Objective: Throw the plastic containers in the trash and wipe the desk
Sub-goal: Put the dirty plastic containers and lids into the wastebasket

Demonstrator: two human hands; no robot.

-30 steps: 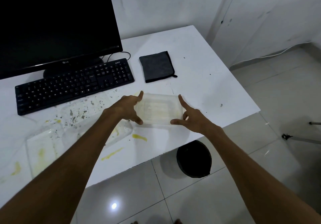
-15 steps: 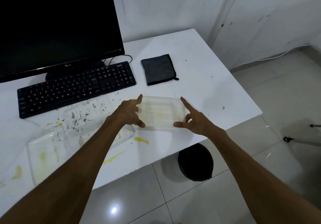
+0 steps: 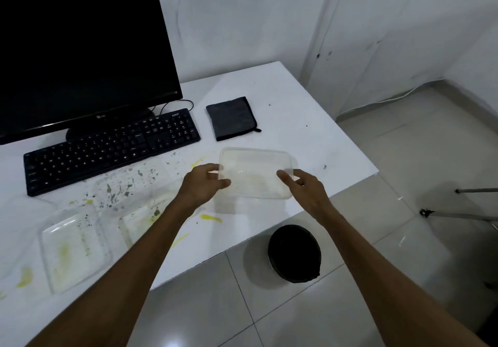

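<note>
Both hands grip one clear tub (image 3: 256,174) by its short ends, just above the desk (image 3: 310,131) near its right edge: the left hand (image 3: 200,187) curls round the left rim, and the right hand (image 3: 301,187) pinches the right one. The bin (image 3: 295,253) sits on the floor below (a small, dark mouth), so a careless drop could miss it. The smeared walls look slick, and tilting might drip residue onto tiles; other tubs (image 3: 75,249) wait at left.

On the counter (image 3: 310,109), the keyboard (image 3: 110,150) lies before the monitor (image 3: 80,58), the cloth (image 3: 231,119) to its right; the bin (image 3: 294,253) stands on the floor beside the counter.
</note>
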